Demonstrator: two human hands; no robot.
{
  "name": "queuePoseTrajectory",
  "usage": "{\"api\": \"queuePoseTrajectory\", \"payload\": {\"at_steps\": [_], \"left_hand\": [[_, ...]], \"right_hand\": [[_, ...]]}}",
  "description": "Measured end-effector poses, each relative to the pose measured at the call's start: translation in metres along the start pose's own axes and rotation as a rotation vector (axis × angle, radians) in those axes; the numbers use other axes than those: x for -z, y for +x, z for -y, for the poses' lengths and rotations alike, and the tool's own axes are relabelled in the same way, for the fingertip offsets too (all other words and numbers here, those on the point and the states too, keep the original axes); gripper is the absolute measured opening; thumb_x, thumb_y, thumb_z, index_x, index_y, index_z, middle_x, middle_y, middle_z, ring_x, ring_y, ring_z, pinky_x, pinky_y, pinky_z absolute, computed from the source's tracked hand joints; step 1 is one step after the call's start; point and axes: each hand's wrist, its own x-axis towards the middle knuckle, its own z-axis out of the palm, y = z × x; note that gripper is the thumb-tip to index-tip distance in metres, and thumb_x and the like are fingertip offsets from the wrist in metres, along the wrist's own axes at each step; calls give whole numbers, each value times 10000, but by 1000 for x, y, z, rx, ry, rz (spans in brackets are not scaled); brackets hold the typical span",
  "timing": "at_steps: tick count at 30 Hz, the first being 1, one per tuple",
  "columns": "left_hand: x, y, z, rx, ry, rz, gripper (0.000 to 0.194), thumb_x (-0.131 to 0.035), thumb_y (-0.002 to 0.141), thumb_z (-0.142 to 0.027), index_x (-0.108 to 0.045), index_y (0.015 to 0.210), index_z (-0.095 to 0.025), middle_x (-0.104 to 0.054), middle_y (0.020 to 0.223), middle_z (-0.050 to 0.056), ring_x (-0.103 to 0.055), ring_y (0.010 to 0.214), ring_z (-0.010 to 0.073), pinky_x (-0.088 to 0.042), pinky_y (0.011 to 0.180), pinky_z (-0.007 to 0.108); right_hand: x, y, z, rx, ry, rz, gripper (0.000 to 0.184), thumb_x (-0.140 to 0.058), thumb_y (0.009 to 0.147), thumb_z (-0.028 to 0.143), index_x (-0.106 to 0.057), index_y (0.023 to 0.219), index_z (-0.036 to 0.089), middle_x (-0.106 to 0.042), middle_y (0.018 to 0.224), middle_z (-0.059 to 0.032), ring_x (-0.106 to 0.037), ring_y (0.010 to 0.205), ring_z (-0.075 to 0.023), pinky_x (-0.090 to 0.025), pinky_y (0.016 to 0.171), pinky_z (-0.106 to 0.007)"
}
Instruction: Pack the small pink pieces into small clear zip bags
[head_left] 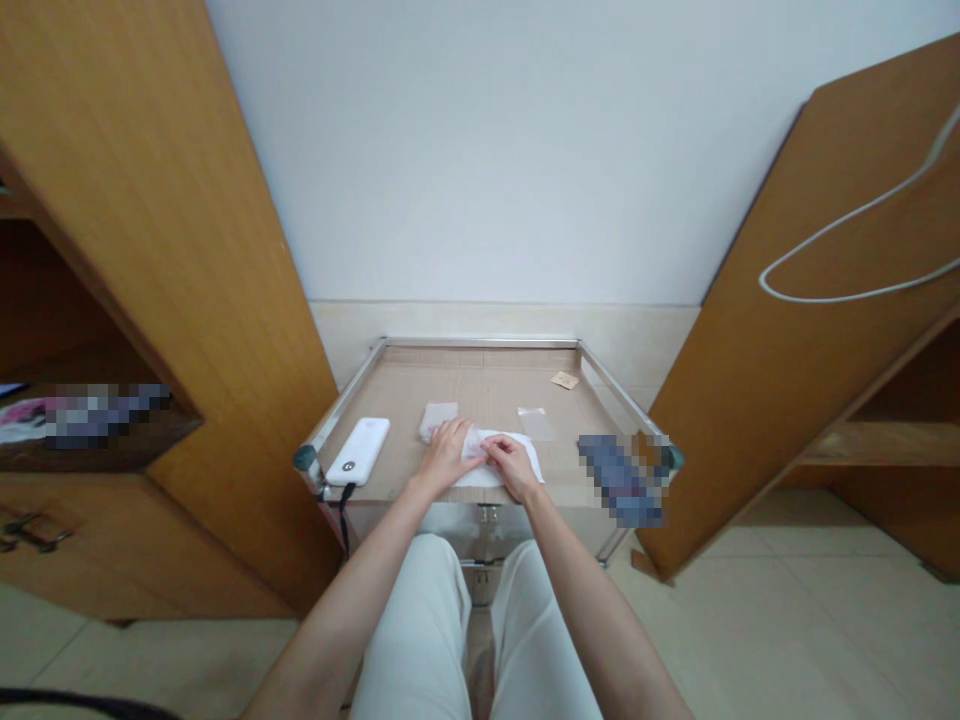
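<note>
At the far left of the view, a wooden cabinet door (165, 300), swung open and angled in toward a low steel-framed cart (480, 342). On the left part of the cart's tan top, a white power bank (358, 451), lying at a slant near the front edge, with a black cable (343, 515) hanging down over that edge. Just beyond the hands, a small pale packet (439, 420). Next, the left hand (446, 455) and the right hand (514, 466), both low over a white sheet (499, 460) at the front of the top, with fingers bent and almost meeting on a raised, folded part of it; firm pinch or only light touch, impossible to tell. Farther right, a transparent plastic sleeve (535, 424), and near the far rail a small tan card (565, 380), both apart from the hands. At the front right corner, a pixelated object (621, 480), too blurred to name, not far from the right hand. Beyond it, a second open wooden door (810, 300) with a white cord (847, 297) across it. Behind the hands, a wide stretch of tan surface up to the far rail, with low steel rails along the sides.
</note>
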Motion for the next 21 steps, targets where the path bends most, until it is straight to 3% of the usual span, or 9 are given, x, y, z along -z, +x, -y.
{"api": "queuePoseTrajectory", "payload": {"at_steps": [10, 21], "left_hand": [[-7, -4, 3, 57, -12, -30, 527, -551, 631, -449, -437, 1052, -153, -510, 1006, 85, -443, 935, 224, -330, 814, 372], [-9, -7, 6, 55, -9, -17, 479, -538, 644, -449, -454, 1019, -163, -519, 970, 71, -449, 925, 212, -319, 819, 364]], "right_hand": [[-2, -2, 1, 24, -31, -16, 224, -594, 610, 376, -527, 640, 164, -443, 490, 51, -315, 415, -55, -219, 415, -197], [0, -1, 1, 49, -77, 21, 186, -599, 618, 346, -586, 639, 161, -468, 488, 40, -329, 431, -61, -235, 429, -203]]}}
